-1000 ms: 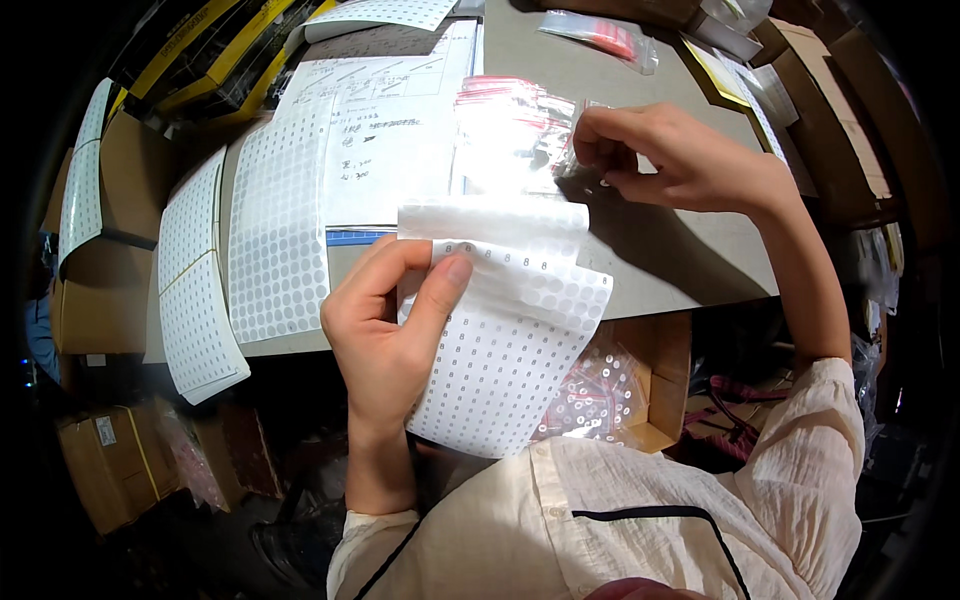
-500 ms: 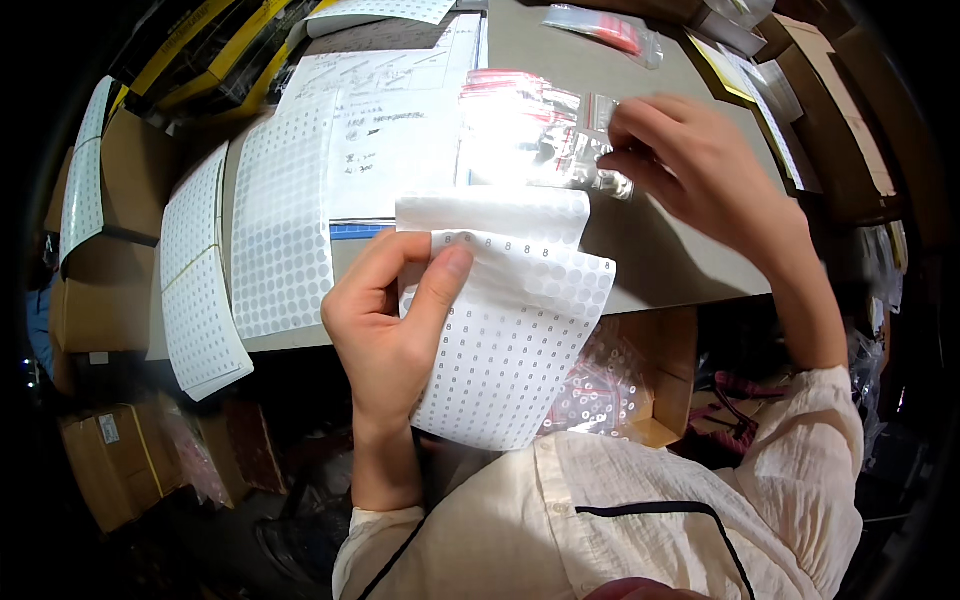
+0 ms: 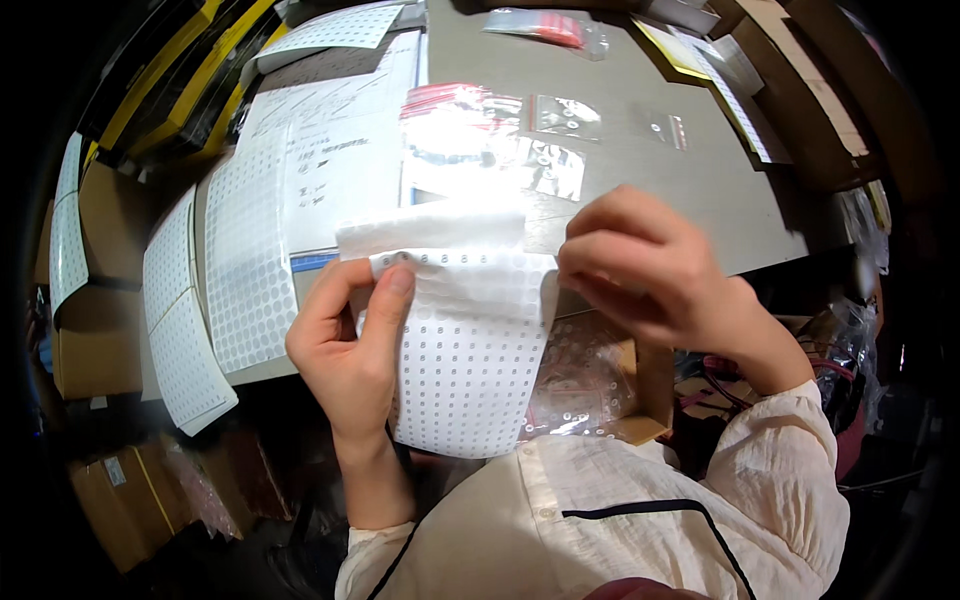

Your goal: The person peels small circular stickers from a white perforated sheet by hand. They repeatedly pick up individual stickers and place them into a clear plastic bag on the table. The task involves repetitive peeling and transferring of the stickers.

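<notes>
Back from the small clear bags (image 3: 520, 140) on the far tabletop, the right hand (image 3: 650, 275), now down at the top right corner of the sticker sheet (image 3: 465, 345); a second ago busy up among those bags, half a second ago on its way off them. Sticker sheet itself hardly shifted: held up in front of the chest, over the near edge of the grey table (image 3: 640, 190), long axis running away from the body, top strip of backing folded over toward the table. Rows of small round stickers across its face, lower end hanging free above the lap.

Left hand (image 3: 350, 345) pinching the sheet's left edge, thumb laid on the front near the upper row, fingers behind. Right hand curled, fingertips drawn together at the sheet's upper right edge; whether pinching a single sticker or only touching the paper, cannot tell, the tips hidden under the knuckles. Both hands on the sheet, but the right the nearer to the top row, directly leftward from its fingertips.

Further out: more dotted sheets (image 3: 245, 270) spread flat on the table's left side and draped over cardboard boxes (image 3: 95, 340) beyond it. Below the table edge, an open carton with a bag of small parts (image 3: 580, 375), right behind the sheet.
</notes>
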`<state>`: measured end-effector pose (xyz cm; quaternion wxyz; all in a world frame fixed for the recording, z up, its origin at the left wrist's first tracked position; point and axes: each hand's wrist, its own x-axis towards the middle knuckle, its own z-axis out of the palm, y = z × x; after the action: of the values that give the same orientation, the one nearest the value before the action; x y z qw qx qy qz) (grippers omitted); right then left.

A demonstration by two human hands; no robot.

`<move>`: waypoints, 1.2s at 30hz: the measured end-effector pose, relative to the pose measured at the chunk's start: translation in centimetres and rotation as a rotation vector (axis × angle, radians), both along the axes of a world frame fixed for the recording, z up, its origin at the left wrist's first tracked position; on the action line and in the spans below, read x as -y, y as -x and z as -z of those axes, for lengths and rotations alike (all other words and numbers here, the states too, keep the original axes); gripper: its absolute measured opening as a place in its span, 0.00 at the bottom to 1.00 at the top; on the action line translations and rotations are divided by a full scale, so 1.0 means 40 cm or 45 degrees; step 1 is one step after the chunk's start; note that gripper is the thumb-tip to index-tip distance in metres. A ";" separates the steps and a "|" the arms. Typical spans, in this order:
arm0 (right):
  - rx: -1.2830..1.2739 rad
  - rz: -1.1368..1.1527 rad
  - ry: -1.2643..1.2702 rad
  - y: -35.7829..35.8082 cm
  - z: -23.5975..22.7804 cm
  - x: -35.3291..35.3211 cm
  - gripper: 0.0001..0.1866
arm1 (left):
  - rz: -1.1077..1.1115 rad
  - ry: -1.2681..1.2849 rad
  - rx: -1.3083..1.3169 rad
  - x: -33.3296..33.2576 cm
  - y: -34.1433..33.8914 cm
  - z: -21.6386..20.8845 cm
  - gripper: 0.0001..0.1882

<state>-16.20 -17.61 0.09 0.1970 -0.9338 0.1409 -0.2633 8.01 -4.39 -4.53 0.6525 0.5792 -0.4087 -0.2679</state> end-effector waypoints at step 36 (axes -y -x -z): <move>-0.373 -0.337 -0.128 0.078 0.055 0.079 0.29 | -0.038 0.579 -0.494 -0.037 -0.047 0.029 0.06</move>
<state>-19.32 -20.79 -2.10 0.2536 -0.9615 0.0568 -0.0890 9.90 -2.91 -5.69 0.8353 0.3620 -0.3175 -0.2655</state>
